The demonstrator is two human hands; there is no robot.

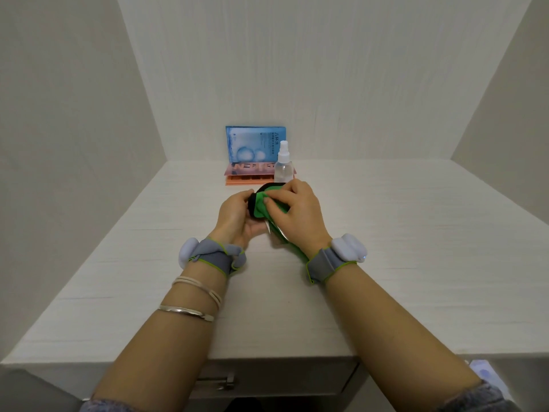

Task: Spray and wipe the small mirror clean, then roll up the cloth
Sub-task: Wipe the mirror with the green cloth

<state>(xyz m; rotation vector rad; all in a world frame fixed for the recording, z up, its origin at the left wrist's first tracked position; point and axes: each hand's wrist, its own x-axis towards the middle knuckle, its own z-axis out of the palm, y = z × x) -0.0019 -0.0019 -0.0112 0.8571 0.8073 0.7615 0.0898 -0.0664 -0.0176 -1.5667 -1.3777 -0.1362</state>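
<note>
- The mirror (252, 205), black-rimmed, is held clamped in the left hand (236, 217) above the middle of the tabletop (401, 263).
- The green cloth (267, 203) is pressed onto the mirror by the closed right hand (300, 217), directly beside the left.
- The spray bottle (283, 163) stands just behind, toward the back edge.

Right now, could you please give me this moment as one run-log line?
phase: wiping | left hand: holds mirror | right hand: presses green cloth on mirror | spray bottle: upright behind, untouched
</note>
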